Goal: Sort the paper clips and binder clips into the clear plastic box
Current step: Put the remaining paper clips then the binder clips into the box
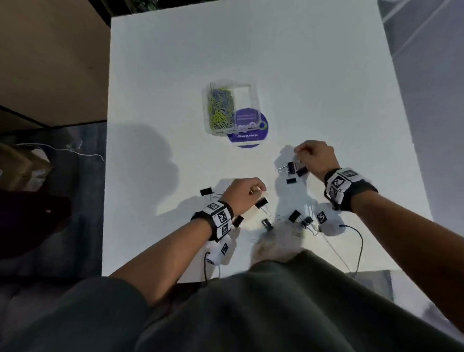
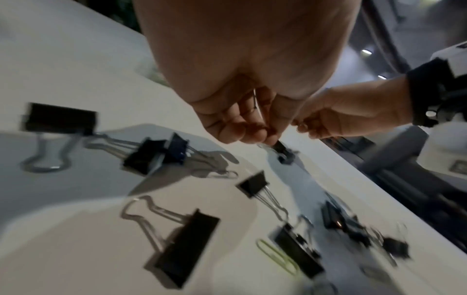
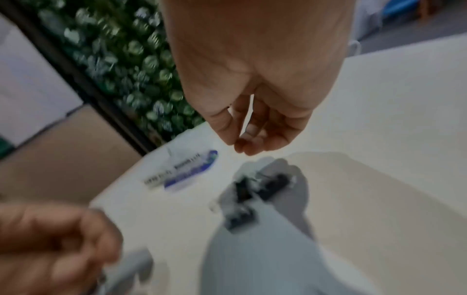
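Left hand [image 2: 242, 111] fingers curled over binder clips [image 2: 156, 155]; right hand [image 1: 314, 157] raised

The tabletop [image 1: 300, 68] is a smooth, matt white surface that takes soft shadows without glare. Toward its middle stands the box [image 1: 251, 96] of clear, glossy plastic, thin-walled and see-through; the paper clips [image 1: 219, 107] heaped in it look coated in yellow-green and blue plastic. Under the box's near corner lies a round sticker [image 1: 250, 138], purple printed paper with a slight sheen. Near the front edge, the binder clips [image 2: 187, 247] have matt black bodies and bare, shiny wire handles of silver metal. A single pale green paper clip [image 2: 278, 257] among them has a smooth coating. The wrist straps [image 1: 358, 195] look like dark cloth carrying hard white plastic blocks.
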Available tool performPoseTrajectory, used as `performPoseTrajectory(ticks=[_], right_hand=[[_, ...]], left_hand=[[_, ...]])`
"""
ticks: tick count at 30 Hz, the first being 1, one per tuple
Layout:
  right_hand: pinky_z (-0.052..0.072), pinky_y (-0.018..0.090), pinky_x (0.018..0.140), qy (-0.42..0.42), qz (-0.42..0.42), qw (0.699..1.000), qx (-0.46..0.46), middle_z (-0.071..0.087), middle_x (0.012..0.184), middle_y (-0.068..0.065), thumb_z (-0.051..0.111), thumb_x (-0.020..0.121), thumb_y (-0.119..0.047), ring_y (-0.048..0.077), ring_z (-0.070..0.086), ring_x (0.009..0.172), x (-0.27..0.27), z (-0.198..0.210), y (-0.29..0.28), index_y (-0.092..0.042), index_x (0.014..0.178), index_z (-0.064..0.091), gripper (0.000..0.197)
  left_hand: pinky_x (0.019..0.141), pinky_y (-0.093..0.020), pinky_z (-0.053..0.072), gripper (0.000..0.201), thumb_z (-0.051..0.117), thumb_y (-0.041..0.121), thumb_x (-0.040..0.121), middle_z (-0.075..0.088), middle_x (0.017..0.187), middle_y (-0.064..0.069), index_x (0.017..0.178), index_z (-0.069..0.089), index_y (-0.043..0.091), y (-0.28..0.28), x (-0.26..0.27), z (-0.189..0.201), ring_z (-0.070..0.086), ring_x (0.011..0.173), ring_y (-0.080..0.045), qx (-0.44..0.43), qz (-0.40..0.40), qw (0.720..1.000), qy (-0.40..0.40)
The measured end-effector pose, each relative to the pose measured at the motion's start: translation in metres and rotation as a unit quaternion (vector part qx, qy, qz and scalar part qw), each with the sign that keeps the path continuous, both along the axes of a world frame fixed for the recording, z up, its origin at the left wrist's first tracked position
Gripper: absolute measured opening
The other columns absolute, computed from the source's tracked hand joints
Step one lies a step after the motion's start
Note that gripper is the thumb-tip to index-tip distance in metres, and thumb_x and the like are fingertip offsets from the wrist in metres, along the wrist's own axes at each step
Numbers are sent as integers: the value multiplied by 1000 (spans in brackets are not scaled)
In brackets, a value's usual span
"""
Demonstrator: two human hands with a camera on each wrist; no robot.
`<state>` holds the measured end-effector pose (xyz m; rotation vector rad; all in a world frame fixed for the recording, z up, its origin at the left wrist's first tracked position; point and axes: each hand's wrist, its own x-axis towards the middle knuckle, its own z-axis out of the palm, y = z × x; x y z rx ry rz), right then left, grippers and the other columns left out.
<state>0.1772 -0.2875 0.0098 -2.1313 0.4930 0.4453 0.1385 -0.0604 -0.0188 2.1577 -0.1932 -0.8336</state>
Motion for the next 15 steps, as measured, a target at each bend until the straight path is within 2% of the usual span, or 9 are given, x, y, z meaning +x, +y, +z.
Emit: performPoseTrajectory(ticks=[2,6,8,10,12,15], right_hand=[[43,23,74,30,71,994,-83,71,91,9,59,81,-11,25,65,88,-41,-14,-30,-12,90,71,15],[52,33,77,98,134,974,-154,69,93,6,64,80,-28,23,62,86,-92,-37,-55,-16,89,66,15],[52,37,79,79,153,971,-168,65,93,5,67,80,-37,22,59,86,-101,-41,-57,-16,91,63,24],[51,36,77,56,170,966,-185,60,94,2,70,77,-45,21,57,87,-104,-43,-55,-17,93,60,34],[50,35,79,46,202,955,-212,58,99,3,71,77,-41,23,56,94,-106,-48,-49,-16,97,60,34],[50,35,76,23,206,950,-232,61,102,7,62,84,-20,27,59,98,-104,-54,-43,-12,96,63,14]], left_hand=[[70,-31,54,17,54,16,91,64,82,3,97,69,22,-18,-12,-2,62,71,-18,25,-71,997,9],[86,-37,53,21,50,18,95,66,105,-4,109,66,16,-53,-30,-4,62,93,-20,61,-159,985,-28],[88,-39,50,25,47,16,96,61,109,-5,114,64,16,-69,-34,-8,59,99,-23,78,-180,977,-78],[88,-40,48,29,44,14,98,58,112,-7,119,64,17,-86,-33,-11,57,102,-25,107,-193,970,-104],[87,-40,48,30,44,15,98,57,112,-9,119,65,17,-102,-32,-14,57,102,-28,138,-210,962,-108],[81,-39,49,24,51,19,96,58,104,-9,109,71,19,-119,-28,-16,58,98,-30,167,-238,948,-127]])
